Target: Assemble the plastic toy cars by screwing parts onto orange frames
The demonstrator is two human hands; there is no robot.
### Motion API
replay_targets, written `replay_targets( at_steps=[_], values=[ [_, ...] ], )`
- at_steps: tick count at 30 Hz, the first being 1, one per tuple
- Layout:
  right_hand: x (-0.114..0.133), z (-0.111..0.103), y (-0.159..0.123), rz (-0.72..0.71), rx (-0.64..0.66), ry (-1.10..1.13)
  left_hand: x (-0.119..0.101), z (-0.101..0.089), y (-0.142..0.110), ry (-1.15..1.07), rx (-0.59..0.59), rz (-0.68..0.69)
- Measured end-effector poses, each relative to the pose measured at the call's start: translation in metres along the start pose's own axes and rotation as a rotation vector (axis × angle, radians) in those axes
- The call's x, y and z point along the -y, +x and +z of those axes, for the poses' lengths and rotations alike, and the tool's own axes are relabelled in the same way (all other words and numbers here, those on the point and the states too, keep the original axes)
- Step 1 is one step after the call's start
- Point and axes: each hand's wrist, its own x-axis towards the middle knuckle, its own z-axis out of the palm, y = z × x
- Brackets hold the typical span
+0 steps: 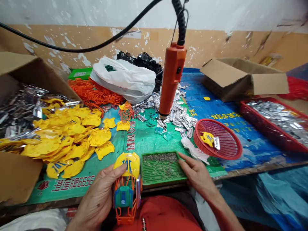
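My left hand [99, 195] grips a half-built toy car [127, 186] near my lap: a yellow shell on top, an orange frame, a teal block and a silvery piece at its side. To its right my right hand [197, 175] rests with fingers stretched out on the edge of a green screw tray [161, 166] filled with small screws. It holds nothing that I can see. An orange electric screwdriver [171, 80] hangs on a coiled cable above the table's middle.
A pile of yellow shells [69, 134] spills from a cardboard box at left. Orange frames [92, 91], a white plastic bag [124, 78] and loose silver parts [179, 112] lie behind. A red round basket [220, 139], a red tray [274, 123] and a cardboard box [243, 78] stand at right.
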Motion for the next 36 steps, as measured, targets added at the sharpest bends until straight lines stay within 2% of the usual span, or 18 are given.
replay_targets(
  at_steps=[6, 14, 18, 22, 27, 31, 34, 36],
  values=[
    [0.001, -0.006, -0.002, 0.033, 0.056, 0.014, 0.003, -0.002, 0.003, 0.003, 0.008, -0.005],
    [0.005, 0.000, -0.001, 0.017, 0.023, 0.031, -0.001, -0.004, 0.003, -0.032, -0.026, 0.030],
    [0.004, 0.000, 0.001, 0.045, -0.071, 0.038, -0.002, -0.004, 0.002, -0.022, -0.028, 0.026],
    [0.009, 0.007, 0.004, -0.020, 0.000, 0.041, -0.003, -0.003, 0.000, -0.026, -0.045, 0.052],
    [0.010, 0.011, 0.002, -0.004, -0.069, 0.043, -0.003, -0.002, 0.000, -0.046, -0.033, 0.027],
    [0.009, 0.012, -0.001, -0.013, -0.006, 0.061, -0.001, -0.005, 0.001, -0.087, -0.020, 0.038],
    [0.008, 0.014, 0.000, 0.037, -0.055, 0.078, -0.002, -0.008, 0.001, -0.088, -0.026, 0.020],
    [0.009, 0.017, 0.000, 0.048, -0.033, 0.102, -0.003, -0.009, 0.000, -0.081, -0.057, 0.036]
  ],
)
